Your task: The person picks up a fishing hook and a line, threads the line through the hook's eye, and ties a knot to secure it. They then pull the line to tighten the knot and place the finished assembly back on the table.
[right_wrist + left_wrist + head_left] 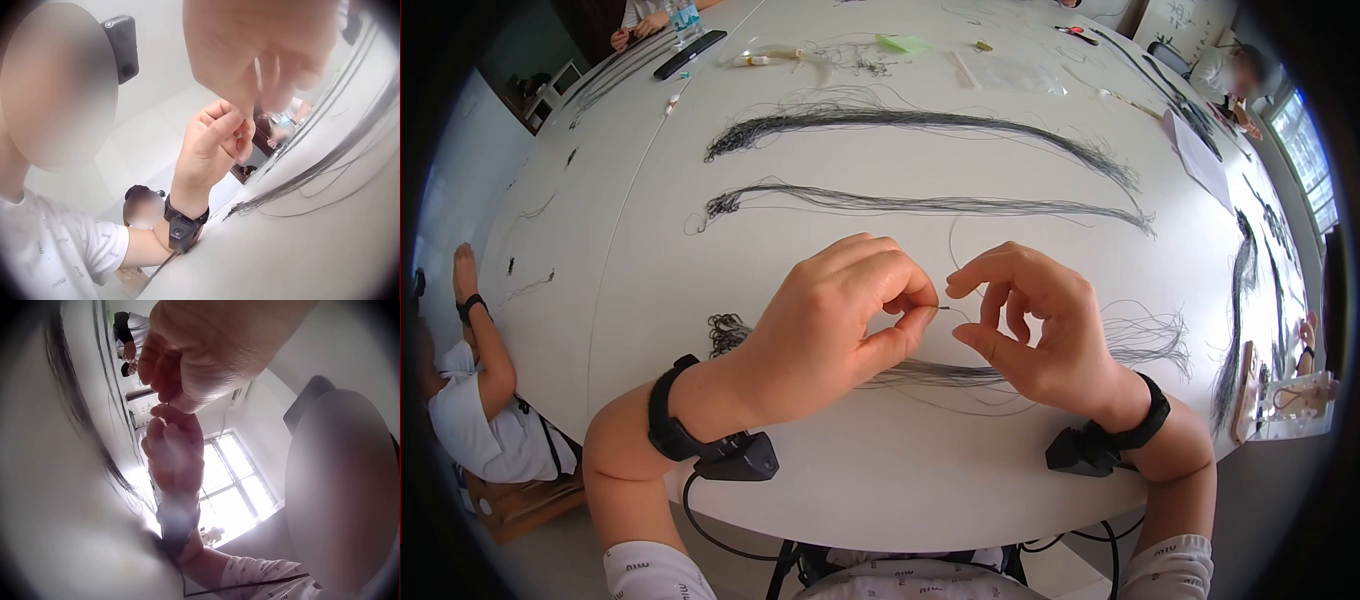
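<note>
My left hand (830, 315) pinches the dark tip of a thin wire-like strand (944, 308) between thumb and forefinger, above the table. Just right of that tip is my right hand (1045, 320), its thumb and forefinger spread apart with a gap between them. Under both hands lies a bundle of thin dark strands (960, 374), its coiled end to the left and loose ends fanning out to the right. In the left wrist view the right hand (178, 450) shows below the left one. The right wrist view has the left hand (215, 140) with fingertips bent together.
Two more strand bundles (920, 204) (900, 120) lie across the white table (820, 490) beyond my hands. Farther back are a black case (690, 55), a green paper (902, 44) and a clear bag (1020, 75). A clipboard (1290, 400) stands at right. Other people sit around.
</note>
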Demonstrator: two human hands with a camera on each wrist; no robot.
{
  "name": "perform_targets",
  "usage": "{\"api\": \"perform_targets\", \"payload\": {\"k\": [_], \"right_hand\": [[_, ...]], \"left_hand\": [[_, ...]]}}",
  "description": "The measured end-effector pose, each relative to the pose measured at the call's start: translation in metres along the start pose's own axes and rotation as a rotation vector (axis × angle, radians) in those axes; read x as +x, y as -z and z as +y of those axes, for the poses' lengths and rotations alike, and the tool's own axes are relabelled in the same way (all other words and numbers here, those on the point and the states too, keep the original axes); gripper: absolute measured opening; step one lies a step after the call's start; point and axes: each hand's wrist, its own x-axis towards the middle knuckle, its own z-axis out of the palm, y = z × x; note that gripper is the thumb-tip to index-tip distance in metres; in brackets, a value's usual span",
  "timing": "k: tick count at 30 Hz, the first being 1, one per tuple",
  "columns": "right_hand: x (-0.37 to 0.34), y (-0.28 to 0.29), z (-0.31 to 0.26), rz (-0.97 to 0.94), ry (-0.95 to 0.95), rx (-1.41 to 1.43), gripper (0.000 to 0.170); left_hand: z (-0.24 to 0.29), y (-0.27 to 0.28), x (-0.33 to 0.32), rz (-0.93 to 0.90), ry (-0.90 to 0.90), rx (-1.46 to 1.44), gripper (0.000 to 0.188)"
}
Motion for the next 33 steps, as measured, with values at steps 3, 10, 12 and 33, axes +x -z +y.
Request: {"api": "perform_targets", "payload": {"k": [3, 10, 12, 33], "right_hand": [[-0.001, -0.003, 0.003, 0.022, 0.066, -0.008, 0.015], [-0.002, -0.002, 0.010, 0.008, 0.258, -0.107, 0.010], [-0.002, -0.003, 0.010, -0.005, 0.292, -0.149, 0.013], [0.001, 0.002, 0.016, -0.038, 0.067, -0.164, 0.015]], "left_hand": [[-0.001, 0.000, 0.000, -0.023, 0.000, -0.011, 0.010], [0.003, -0.001, -0.002, -0.076, 0.005, -0.054, 0.007], [0.005, 0.000, -0.002, -0.111, 0.029, 0.000, 0.006], [0.005, 0.016, 0.002, -0.225, 0.459, -0.453, 0.012]]}}
